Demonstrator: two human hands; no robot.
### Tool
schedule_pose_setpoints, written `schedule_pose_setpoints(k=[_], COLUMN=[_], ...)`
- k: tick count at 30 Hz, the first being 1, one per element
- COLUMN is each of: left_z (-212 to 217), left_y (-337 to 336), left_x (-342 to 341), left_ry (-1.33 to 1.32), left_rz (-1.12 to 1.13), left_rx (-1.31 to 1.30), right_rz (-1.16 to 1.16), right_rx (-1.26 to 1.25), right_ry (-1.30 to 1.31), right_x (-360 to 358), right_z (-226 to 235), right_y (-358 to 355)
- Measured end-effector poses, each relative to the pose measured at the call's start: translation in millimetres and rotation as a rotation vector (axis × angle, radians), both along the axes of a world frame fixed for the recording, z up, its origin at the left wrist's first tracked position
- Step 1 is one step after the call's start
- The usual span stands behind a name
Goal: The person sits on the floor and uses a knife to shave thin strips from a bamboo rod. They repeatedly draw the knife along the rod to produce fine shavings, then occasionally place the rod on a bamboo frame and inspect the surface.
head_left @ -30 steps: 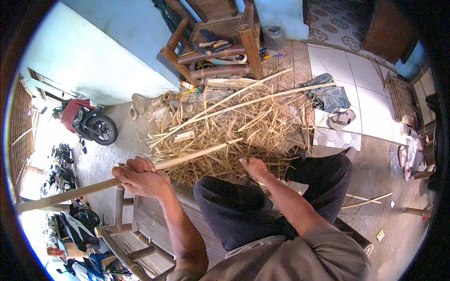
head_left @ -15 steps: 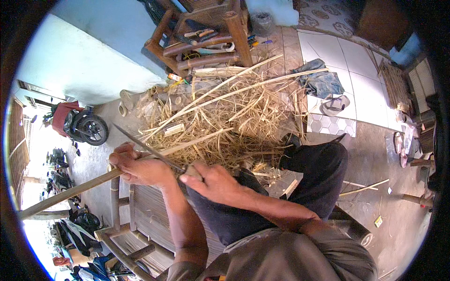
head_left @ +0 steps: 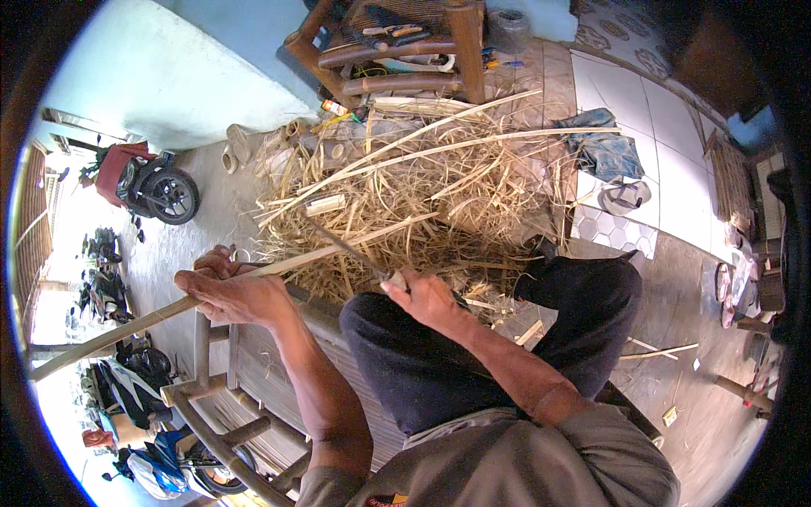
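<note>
Bamboo strip [head_left: 296, 260] slants across our head view, from the bright left rim up to a pale end over the heap of shavings [head_left: 498, 194], and we hold it partway along in our left hand [head_left: 232, 289]. Our fingers there are curled about it, pinching it against the thumb. With our right hand [head_left: 429, 301] we grip a knife [head_left: 365, 260], the fingers pressed together round its handle just above our knee; the narrow dark blade points up and to the left, crossing the strip to the right of our left hand — whether its edge touches the wood, we cannot tell. Beneath our left forearm lies a slatted bamboo seat [head_left: 262, 369], and our dark trousers [head_left: 397, 359] fill the middle, knees apart. Two long pale strips [head_left: 541, 134] lie across the heap, with a short split piece [head_left: 326, 204] near their left ends. Beyond the heap stands a bamboo chair [head_left: 401, 82] with a few hand tools on its seat. Over to our right, a piece of blue denim [head_left: 606, 154] and a sandal [head_left: 625, 198] rest on pale tiles [head_left: 612, 101]; to our left, well apart from our hands, stands a motorcycle [head_left: 139, 186] — a red cloth [head_left: 114, 173] draped over it.
</note>
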State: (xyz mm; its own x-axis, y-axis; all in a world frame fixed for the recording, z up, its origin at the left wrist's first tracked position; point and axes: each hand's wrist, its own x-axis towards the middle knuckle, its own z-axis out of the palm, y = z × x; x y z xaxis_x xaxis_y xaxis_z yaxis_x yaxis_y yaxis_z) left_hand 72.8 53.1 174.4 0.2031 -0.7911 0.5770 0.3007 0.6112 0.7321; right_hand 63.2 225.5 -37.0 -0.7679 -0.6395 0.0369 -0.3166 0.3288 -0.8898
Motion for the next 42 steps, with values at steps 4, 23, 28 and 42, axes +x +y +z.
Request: schedule_pose_setpoints(k=[4,23,28,42], left_z=[-2,-66,-69,-52], left_y=[-14,1,3,-3], left_x=[10,-55,-63,-62], left_ry=[0.003,-0.327,-0.201,-0.203], left_rz=[-0.002,-0.08,-0.317,-0.361], left_rx=[0.068,-0.054,-0.09,0.095], right_rz=[-0.02,0.076,0.104,-0.145], right_rx=[-0.001,-0.24,-0.131,-0.018], right_ry=[0.052,0.021,0.143,0.304], right_x=[0,-54,-60,-68], right_z=[-39,10,-8,-157], right_y=[-11,-2,-22,-12])
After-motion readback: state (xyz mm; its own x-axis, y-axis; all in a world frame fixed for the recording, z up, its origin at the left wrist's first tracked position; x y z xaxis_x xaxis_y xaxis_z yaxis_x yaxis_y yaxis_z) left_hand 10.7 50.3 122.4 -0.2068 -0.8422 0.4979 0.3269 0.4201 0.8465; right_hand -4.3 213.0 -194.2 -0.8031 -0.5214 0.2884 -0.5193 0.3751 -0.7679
